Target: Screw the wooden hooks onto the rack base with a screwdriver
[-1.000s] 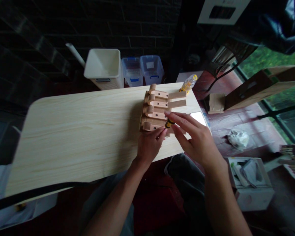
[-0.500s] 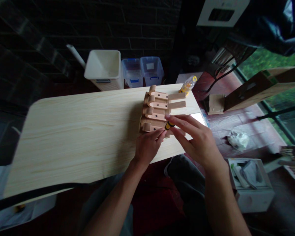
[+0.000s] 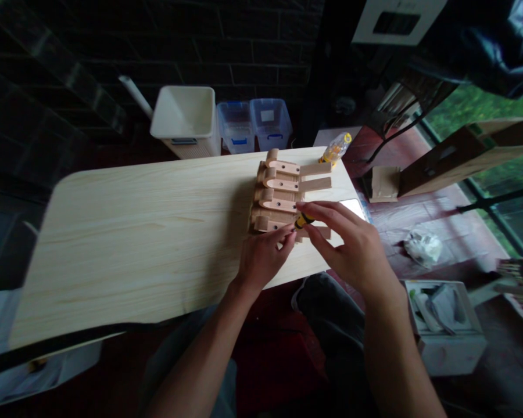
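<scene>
One table [image 3: 135, 232] bears one four-armed wooden rack [image 3: 277, 204]. The right hand [image 3: 355, 249] pinches one yellow-black tool [image 3: 304, 220]; the left hand [image 3: 260, 258] bunches its fingertips at the tool's end, hold unclear.

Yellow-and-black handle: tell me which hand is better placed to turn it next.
Probably the right hand: its thumb and fingers are at the upper end of the yellow-and-black handle. The left hand is at the lower end, beside the wooden assembly, seemingly better for steadying.

Hands [image 3: 355, 249] at a wooden piece [image 3: 282, 184] on a pale table [image 3: 135, 232], yellow-black tool [image 3: 303, 220] in the right.
</scene>
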Demonstrator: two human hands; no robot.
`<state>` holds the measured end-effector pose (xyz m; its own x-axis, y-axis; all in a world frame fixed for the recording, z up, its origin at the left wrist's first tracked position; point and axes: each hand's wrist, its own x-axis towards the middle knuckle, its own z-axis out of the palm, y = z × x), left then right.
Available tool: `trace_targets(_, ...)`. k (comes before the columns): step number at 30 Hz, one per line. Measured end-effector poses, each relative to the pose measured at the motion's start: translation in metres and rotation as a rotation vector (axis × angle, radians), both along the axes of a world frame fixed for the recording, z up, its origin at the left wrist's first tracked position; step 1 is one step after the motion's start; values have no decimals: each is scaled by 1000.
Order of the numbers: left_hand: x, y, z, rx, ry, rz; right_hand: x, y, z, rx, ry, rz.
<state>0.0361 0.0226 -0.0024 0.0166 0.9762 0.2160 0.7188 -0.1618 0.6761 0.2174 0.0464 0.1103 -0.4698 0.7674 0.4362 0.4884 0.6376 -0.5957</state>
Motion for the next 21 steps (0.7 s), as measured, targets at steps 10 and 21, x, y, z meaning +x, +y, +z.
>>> trace_targets(10, 3, -2, 1, 76, 9, 11, 0, 1, -3, 15, -11, -34)
trace_targets(21, 3, 1, 1, 49, 66, 37, 0, -2, 1, 13, -1, 3)
